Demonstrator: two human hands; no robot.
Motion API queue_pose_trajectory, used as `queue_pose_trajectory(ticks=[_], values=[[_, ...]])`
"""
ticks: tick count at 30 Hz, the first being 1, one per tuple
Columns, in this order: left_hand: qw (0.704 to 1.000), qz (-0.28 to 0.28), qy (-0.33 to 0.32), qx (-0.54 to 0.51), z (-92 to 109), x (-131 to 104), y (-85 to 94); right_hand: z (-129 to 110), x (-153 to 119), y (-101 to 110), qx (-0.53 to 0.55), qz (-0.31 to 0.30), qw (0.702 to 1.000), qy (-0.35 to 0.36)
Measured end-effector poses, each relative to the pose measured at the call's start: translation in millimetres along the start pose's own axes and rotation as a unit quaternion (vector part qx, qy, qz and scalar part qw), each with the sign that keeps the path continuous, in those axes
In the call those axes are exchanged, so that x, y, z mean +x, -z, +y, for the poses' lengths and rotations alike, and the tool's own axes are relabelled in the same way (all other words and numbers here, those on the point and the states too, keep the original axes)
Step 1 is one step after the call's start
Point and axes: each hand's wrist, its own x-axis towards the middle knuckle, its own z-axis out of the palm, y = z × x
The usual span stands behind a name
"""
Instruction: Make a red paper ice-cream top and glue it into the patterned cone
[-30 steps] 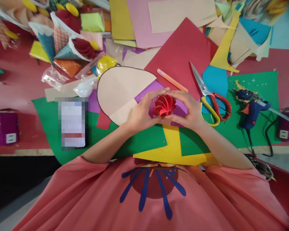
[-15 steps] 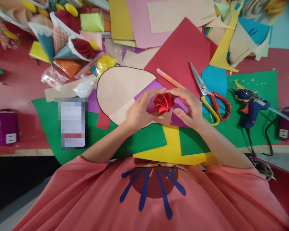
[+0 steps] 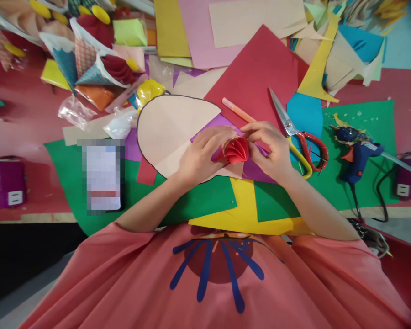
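Note:
A small red pleated paper piece [image 3: 237,150], with folds fanning out in a curve, is between my two hands. My left hand [image 3: 203,153] curls around its left side and holds it. On its right, my right hand [image 3: 269,148] is bent with thumb and fingers drawn close together at the edge of the red paper; what lies between those fingertips is too small to make out. Beneath the hands are a beige paper shape with a dark outline [image 3: 171,130] and purple paper [image 3: 217,125]. An orange marker [image 3: 238,110] lies just beyond my right fingers.
Red-and-yellow-handled scissors [image 3: 296,130] lie right of my right hand. Farther right is a blue glue gun [image 3: 354,155] with its cord. A phone [image 3: 104,176] lies at left. Paper cones [image 3: 85,57] stand back left, paper scraps [image 3: 345,59] back right.
The red pleated piece has turned and shifted slightly right, showing fewer folds. My right hand's fingers have closed in from a wider spread; my left hand stays almost in place.

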Motion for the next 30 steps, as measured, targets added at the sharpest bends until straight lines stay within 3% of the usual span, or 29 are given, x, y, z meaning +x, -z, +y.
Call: queue_pose_trajectory(ticks=[8,12,18,24,30], values=[[0.998,-0.037,0.040,0.005,3,-1,0.5,1,1,2,0.021,0.005,0.999,-0.042],[0.991,-0.004,0.090,-0.098,8,0,5.8,-1,1,2,0.109,0.000,0.991,-0.078],[0.938,-0.031,0.226,-0.262,18,3,6.4,-8,-3,0,0.185,-0.024,0.977,-0.098],[0.900,-0.056,0.297,-0.314,21,1,0.6,-8,-2,-3,0.114,-0.062,0.989,-0.070],[0.858,-0.095,0.338,-0.375,16,2,-3.6,-5,0,-8,0.155,-0.048,0.972,-0.171]])
